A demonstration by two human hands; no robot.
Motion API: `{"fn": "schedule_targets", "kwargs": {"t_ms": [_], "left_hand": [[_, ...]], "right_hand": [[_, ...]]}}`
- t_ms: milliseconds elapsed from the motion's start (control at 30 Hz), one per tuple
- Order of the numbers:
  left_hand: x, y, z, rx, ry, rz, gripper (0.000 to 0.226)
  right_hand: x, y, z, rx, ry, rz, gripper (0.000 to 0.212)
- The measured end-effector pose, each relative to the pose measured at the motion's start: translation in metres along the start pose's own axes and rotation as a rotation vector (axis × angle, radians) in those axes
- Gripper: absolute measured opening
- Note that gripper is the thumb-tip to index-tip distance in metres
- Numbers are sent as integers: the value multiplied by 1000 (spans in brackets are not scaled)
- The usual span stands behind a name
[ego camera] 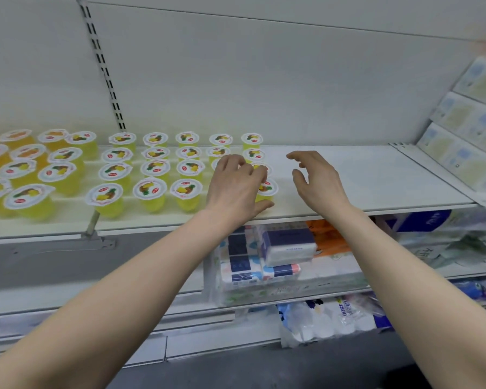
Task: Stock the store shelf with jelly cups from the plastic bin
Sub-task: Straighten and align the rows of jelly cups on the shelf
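As a jelly cup [267, 188] is shelved, left hand [236, 186] fingers seemingly curl round it.
Loose, empty right hand [317, 181] waits; next: release, fetch more.

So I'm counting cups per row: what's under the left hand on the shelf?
The left hand covers the front of two columns. One pineapple jelly cup peeks out between thumb and fingers, standing on the shelf. Any cups beneath the palm are hidden.
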State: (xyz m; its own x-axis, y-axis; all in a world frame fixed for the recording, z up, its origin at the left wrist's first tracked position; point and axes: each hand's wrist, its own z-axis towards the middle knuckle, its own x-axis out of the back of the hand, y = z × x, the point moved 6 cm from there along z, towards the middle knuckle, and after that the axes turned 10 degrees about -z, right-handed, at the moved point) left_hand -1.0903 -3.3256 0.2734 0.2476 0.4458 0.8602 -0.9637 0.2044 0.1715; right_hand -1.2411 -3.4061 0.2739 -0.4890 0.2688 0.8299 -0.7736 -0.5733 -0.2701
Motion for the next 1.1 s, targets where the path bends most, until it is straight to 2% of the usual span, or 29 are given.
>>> {"fn": "schedule_targets", "kwargs": {"t_ms": [233, 333, 433, 567, 700, 867, 1000, 1100], "left_hand": [[25, -29, -25, 46, 170, 27, 59], [31, -45, -35, 122, 150, 115, 61], [30, -49, -37, 144, 106, 187, 59], [28, -50, -35, 163, 102, 227, 46], [27, -51, -34, 180, 95, 214, 43], [29, -44, -38, 120, 95, 188, 39], [31, -42, -40, 83, 106, 150, 38], [32, -44, -41, 71, 101, 132, 42]], "right_hand": [[2, -25, -13, 102, 93, 56, 28], [-3, -38, -17, 166, 115, 19, 39], [-15, -45, -20, 214, 48, -122, 49], [-22, -47, -23, 185, -42, -227, 45], [-24, -45, -23, 159, -72, -187, 39], [-23, -42, -22, 172, -90, -189, 37], [-22, -40, -22, 194, -92, -177, 44], [-13, -39, -18, 156, -31, -74, 50]]}}
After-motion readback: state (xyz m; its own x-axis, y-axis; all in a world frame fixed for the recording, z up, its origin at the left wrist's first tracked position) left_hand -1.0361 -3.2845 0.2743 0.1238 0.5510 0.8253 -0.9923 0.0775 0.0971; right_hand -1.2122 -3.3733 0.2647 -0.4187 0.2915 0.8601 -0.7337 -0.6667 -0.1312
